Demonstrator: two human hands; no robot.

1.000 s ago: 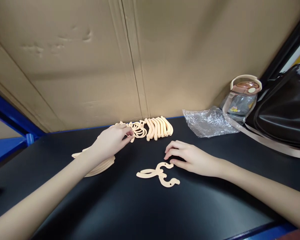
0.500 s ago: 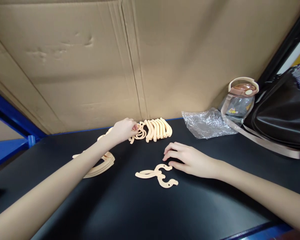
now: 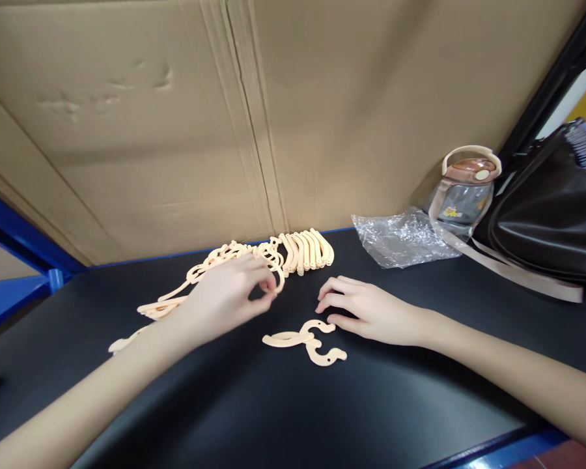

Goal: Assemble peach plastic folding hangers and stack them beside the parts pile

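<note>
My left hand (image 3: 232, 290) is closed in a pinch, with a thin curved cream piece (image 3: 280, 281) at its fingertips; most of that piece is hidden by the fingers or merges with the pile behind. My right hand (image 3: 366, 309) rests on the black table, fingers loosely bent and apart, holding nothing. Its thumb is beside a flat group of cream pieces (image 3: 312, 339): two hooked curved parts and crossing slim arms. Behind my left hand lies a loose pile of looped cream pieces (image 3: 215, 258). To the right of the pile, bent cream bars (image 3: 306, 251) are stacked in a row.
A tall cardboard sheet (image 3: 176, 130) stands along the back edge. At the right back are a crumpled clear plastic bag (image 3: 403, 240), a strapped water bottle (image 3: 466, 195) and a dark bag (image 3: 547, 208). Blue frame bars (image 3: 24, 234) run at the left.
My left hand has drawn back from the pile toward me, bringing a curved cream piece in its fingers. My right hand stays beside the flat group. The view has shifted slightly.
</note>
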